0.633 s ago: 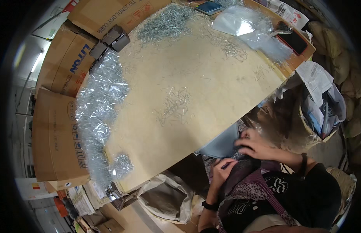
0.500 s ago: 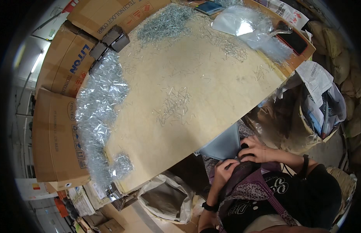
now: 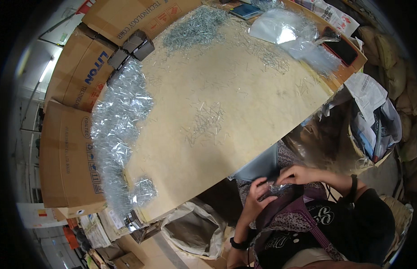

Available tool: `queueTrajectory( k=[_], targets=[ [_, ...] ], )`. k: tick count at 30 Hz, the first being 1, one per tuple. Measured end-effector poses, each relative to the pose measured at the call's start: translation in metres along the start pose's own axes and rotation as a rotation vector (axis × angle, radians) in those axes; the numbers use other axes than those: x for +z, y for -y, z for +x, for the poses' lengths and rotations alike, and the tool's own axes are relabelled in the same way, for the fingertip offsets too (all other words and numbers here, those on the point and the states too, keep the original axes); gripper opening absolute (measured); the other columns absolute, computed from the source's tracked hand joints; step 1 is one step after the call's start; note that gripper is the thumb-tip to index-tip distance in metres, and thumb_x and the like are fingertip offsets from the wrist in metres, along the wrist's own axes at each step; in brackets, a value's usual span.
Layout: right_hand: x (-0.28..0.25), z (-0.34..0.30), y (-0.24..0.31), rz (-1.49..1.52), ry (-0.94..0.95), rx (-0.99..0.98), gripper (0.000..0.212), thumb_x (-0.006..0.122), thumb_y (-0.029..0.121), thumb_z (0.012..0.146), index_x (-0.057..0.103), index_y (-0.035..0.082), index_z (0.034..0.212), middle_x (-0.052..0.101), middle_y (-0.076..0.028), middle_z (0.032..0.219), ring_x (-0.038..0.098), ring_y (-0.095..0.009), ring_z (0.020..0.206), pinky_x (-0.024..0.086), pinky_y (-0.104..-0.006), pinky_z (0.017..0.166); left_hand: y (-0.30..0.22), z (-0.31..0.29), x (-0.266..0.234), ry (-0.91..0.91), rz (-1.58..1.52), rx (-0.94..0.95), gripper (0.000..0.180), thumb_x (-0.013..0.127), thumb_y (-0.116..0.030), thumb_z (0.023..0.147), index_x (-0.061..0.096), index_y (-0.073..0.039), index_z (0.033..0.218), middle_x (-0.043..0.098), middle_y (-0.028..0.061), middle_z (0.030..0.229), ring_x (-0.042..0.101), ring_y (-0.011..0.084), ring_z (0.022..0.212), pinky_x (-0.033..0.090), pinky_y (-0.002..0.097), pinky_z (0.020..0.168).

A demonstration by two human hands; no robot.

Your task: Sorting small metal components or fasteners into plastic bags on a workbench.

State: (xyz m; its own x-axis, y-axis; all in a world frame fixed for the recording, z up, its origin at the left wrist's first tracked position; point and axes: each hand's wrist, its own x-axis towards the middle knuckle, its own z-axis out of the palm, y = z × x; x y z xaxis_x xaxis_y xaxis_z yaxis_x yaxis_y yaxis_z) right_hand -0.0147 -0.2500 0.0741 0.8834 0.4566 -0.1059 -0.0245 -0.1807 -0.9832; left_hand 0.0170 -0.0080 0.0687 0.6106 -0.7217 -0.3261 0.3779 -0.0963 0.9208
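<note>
Over my lap, past the table's near edge, both hands are at a small clear plastic bag [image 3: 274, 188] with a shiny look; its contents are too small to make out. My left hand [image 3: 254, 201] is curled round the bag's left side, thumb and forefinger closing on it. From the right, my right hand [image 3: 296, 174] pinches at its upper edge, the fingertips partly hidden. Just beyond the hands a grey-blue tray-like piece [image 3: 258, 165] juts out from under the table edge. A purple patterned apron [image 3: 287, 210] lies beneath them.
The wooden table [image 3: 172, 166] bears a heap of thin metal pins [image 3: 195, 29], scattered pins [image 3: 206, 123] and a long pile of filled clear bags [image 3: 121, 121]. Empty-looking plastic bags [image 3: 284, 27] and a phone [image 3: 340, 49] lie far right. An open sack [image 3: 190, 228] stands below the near edge.
My hands have drawn slightly apart, and the clear bag now shows between them. The left hand has opened out and turned. The whole view has shifted a little.
</note>
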Motion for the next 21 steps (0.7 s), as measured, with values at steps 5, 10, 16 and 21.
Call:
queueTrajectory(
  k=[5, 10, 16, 21],
  targets=[
    [-0.019, 0.034, 0.069, 0.025, -0.057, 0.001, 0.032, 0.066, 0.009, 0.086, 0.057, 0.004, 0.116, 0.065, -0.014, 0.099, 0.064, -0.027, 0.094, 0.050, -0.0363, 0.081, -0.060, 0.016, -0.007, -0.076, -0.016, 0.138, 0.062, 0.073, 0.002, 0.079, 0.043, 0.001, 0.133, 0.061, 0.0155, 0.119, 0.060, 0.0194, 0.105, 0.050, 0.0323, 0.091],
    [-0.077, 0.084, 0.088, -0.563, -0.378, -0.431, 0.042, 0.065, 0.030, 0.086, 0.055, 0.005, 0.118, 0.057, -0.016, 0.117, 0.054, -0.033, 0.110, 0.041, -0.0424, 0.096, -0.109, 0.023, -0.047, -0.511, 0.373, 0.330, 0.039, 0.072, 0.001, 0.080, 0.058, 0.003, 0.116, 0.067, 0.0099, 0.106, 0.063, 0.0175, 0.095, 0.051, 0.0301, 0.088],
    [-0.234, 0.183, 0.051, -1.107, -0.591, -0.033, 0.076, 0.052, 0.060, 0.086, 0.043, 0.005, 0.138, 0.036, -0.023, 0.145, 0.033, -0.037, 0.135, 0.022, -0.0533, 0.111, -0.106, 0.050, -0.087, -0.650, 0.392, 0.443, 0.049, 0.069, 0.005, 0.081, 0.050, 0.004, 0.126, 0.060, 0.0150, 0.119, 0.059, 0.0187, 0.106, 0.050, 0.0291, 0.089],
    [-0.225, 0.223, 0.039, -1.171, -0.529, 0.217, 0.088, 0.036, 0.072, 0.086, 0.034, 0.007, 0.145, 0.025, -0.021, 0.152, 0.019, -0.034, 0.143, 0.013, -0.0568, 0.113, -0.102, 0.049, -0.096, -0.675, 0.190, 0.497, 0.052, 0.068, 0.006, 0.082, 0.047, 0.001, 0.130, 0.060, 0.0148, 0.116, 0.061, 0.0161, 0.099, 0.051, 0.0252, 0.082]
  ],
)
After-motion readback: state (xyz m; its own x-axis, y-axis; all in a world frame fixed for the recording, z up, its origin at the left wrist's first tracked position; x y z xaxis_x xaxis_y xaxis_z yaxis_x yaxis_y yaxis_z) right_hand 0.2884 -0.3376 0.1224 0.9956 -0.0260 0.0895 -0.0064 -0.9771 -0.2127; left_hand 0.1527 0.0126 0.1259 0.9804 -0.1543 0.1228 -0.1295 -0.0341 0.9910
